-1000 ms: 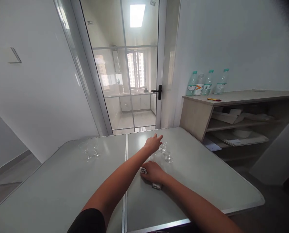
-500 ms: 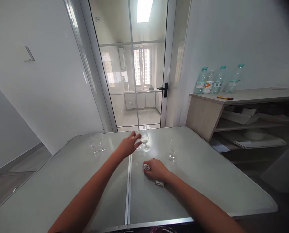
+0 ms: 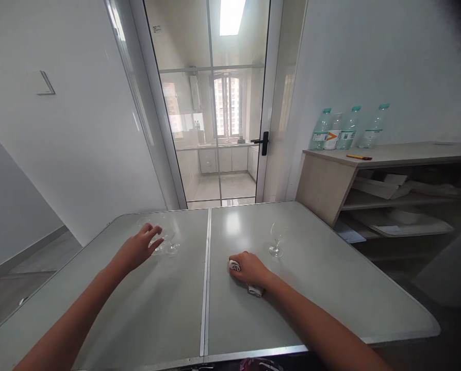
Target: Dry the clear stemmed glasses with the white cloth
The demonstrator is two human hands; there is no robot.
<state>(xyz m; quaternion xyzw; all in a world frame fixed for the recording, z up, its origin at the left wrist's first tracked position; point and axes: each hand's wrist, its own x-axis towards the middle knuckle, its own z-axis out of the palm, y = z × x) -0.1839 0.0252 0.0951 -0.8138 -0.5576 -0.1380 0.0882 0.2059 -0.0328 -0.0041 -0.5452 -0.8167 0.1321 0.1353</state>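
Note:
My left hand (image 3: 142, 246) is over the left half of the table, its fingers and thumb curved round the side of a clear stemmed glass (image 3: 171, 240). More clear glass shows beside and behind these fingers, partly hidden, and I cannot tell the pieces apart. On the right half, my right hand (image 3: 249, 269) is closed on a rolled white cloth (image 3: 255, 291) pressed to the tabletop. The cloth pokes out at the thumb side and below the palm. Another stemmed glass (image 3: 276, 242) stands upright beyond my right hand, apart from it.
A metal seam (image 3: 205, 288) divides the pale table (image 3: 168, 319). Beyond its far edge is a glazed door with a black handle (image 3: 265, 143). At the right, a shelf unit (image 3: 327, 178) carries several plastic bottles (image 3: 348, 129) and an orange-yellow pen-like object (image 3: 359, 157).
My left hand has moved left across the seam, and the glass that stood near the far middle is now beside the left group. My right hand and the cloth have stayed in place.

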